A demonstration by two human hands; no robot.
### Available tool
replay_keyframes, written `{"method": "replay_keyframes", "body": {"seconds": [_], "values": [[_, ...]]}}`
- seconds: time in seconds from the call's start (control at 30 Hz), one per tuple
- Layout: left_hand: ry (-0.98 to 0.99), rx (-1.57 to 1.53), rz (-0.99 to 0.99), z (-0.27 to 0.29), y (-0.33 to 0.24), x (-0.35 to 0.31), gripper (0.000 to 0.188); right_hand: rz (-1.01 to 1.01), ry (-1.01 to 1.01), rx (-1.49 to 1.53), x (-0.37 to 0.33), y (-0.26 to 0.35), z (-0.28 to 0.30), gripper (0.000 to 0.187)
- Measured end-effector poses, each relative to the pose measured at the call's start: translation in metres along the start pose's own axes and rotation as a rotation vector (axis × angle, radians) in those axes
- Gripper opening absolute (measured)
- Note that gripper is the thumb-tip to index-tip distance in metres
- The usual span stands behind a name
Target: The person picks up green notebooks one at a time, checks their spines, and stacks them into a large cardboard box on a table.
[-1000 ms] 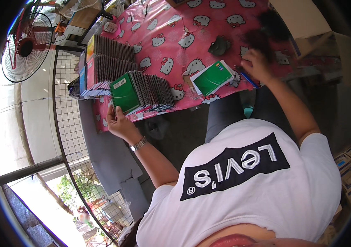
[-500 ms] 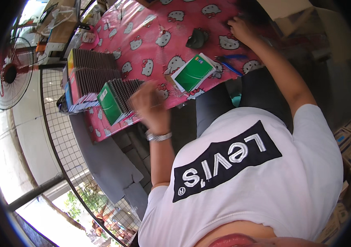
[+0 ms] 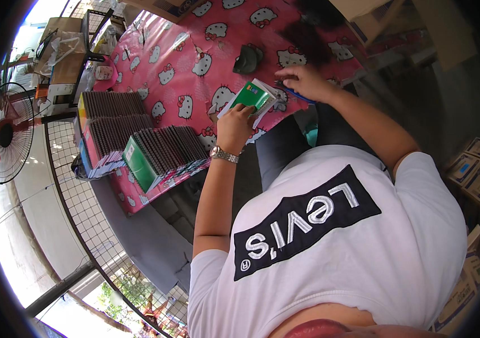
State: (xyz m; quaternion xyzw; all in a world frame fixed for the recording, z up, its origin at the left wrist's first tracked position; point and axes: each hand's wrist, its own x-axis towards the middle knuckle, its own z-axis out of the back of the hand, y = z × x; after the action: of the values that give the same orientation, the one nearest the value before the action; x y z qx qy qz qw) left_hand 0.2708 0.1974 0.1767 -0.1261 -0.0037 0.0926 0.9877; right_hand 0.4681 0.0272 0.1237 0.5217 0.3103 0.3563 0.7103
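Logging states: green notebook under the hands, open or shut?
Shut: green notebook shows its whole cover, left hand on its edge.

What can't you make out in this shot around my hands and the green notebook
- Head view: green notebook, near corner hidden under the left hand.
- Blue pen, mostly covered by the right hand.
- Dark object on the pink tablecloth: too small to identify.

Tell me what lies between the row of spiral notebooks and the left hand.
In the head view, only bare pink cartoon-print tablecloth lies between the notebook row and the left hand, which grips a green notebook.
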Motion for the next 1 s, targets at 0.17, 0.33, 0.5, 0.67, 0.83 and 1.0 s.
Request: {"method": "replay_keyframes", "body": {"seconds": [0.17,0.33,0.5,0.67,0.83,1.0], "values": [[-0.036,0.063,0.018,0.001,-0.011,-0.004,0.022,-0.194,0.052,0.161,-0.015,0.019,-0.015,0.035],[-0.021,-0.012,-0.001,-0.003,0.004,-0.007,0.027,-0.261,0.053,0.366,-0.021,0.009,-0.033,0.033],[0.014,0.181,-0.021,-0.008,-0.018,0.003,0.047,-0.349,-0.042,0.532,-0.028,0.007,-0.033,0.036],[-0.118,0.285,0.006,-0.040,-0.013,-0.016,0.044,-0.295,-0.006,0.582,-0.028,0.016,-0.047,0.033],[-0.218,0.192,0.080,-0.022,0.006,0.008,0.025,-0.256,-0.073,0.448,-0.019,0.008,-0.059,0.037],[-0.382,0.268,0.140,0.025,-0.009,0.015,0.027,-0.246,-0.134,0.480,-0.026,0.009,-0.061,0.032]]}}
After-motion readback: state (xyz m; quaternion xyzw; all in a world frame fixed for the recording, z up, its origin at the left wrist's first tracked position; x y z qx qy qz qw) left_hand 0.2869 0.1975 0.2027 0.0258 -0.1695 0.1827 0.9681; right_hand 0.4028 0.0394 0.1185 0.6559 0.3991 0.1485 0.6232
